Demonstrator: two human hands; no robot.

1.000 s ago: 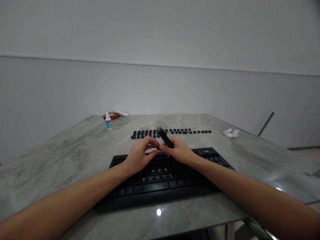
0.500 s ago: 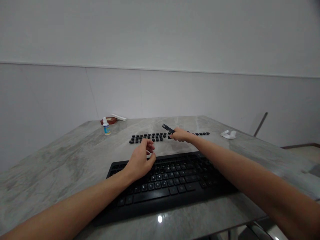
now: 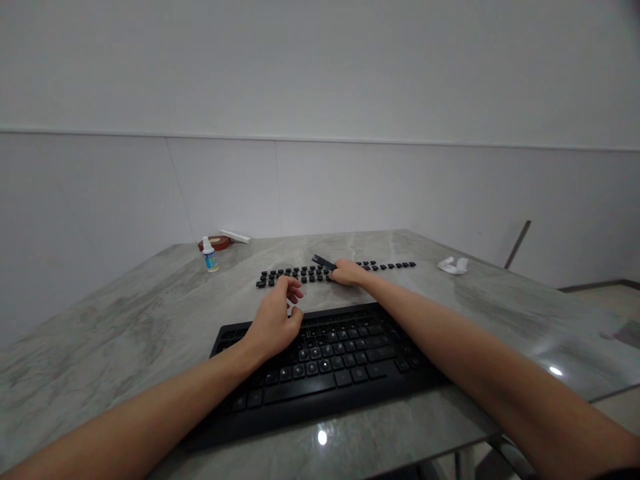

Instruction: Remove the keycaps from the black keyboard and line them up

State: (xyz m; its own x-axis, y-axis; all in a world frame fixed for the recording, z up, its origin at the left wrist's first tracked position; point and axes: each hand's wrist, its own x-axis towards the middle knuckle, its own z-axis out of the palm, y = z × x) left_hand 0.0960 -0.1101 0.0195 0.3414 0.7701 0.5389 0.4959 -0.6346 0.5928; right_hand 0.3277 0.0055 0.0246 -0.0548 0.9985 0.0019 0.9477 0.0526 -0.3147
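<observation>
A black keyboard (image 3: 310, 390) lies at a slant across the front of the table. Over its upper left part is my left hand (image 3: 274, 319), fingers loosely bent and thumb held apart, with nothing visible in its grasp. Beyond the keyboard, several loose black keycaps (image 3: 304, 271) are laid out in rows. My right hand (image 3: 349, 273) is closed on a slim black tool (image 3: 324, 262) that points left and away above these rows; its exact kind is unclear. This hand hides part of the keycap rows, and my right forearm covers the keyboard's right end.
At the back left stand a small white bottle (image 3: 211, 256) with a blue and yellow label, a reddish-brown round object (image 3: 218, 243) and a white flat piece (image 3: 235, 236). To the right lies a crumpled white item (image 3: 453, 266) on the grey marbled table (image 3: 110, 340).
My right hand has shifted left along the keycap rows with the black tool. My left hand stays over the keyboard, nearly unmoved. The view has turned slightly.
</observation>
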